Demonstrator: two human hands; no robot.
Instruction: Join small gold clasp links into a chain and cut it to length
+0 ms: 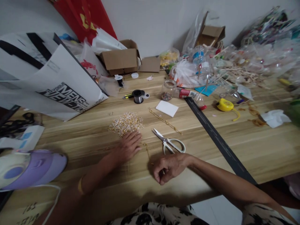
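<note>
A loose pile of small gold and clear pieces (126,123) lies on the wooden table. My left hand (129,146) rests palm down at the pile's lower edge, its fingers stretched out. Lower and to the right, my right hand (167,168) is curled, thumb and fingertips pressed together; what they pinch, if anything, is too small to make out. A short thin gold chain (147,150) runs between the two hands, its lower end by my right hand. Scissors with white handles (168,142) lie partly open just above my right hand. Beyond them is a longer gold chain (165,121).
A white card (167,108), a wire spool (138,97) and a jar of beads (167,93) stand farther back. A yellow tape measure (225,105) and a dark strip (217,140) are right. Left are a big paper bag (53,84) and a purple appliance (39,167).
</note>
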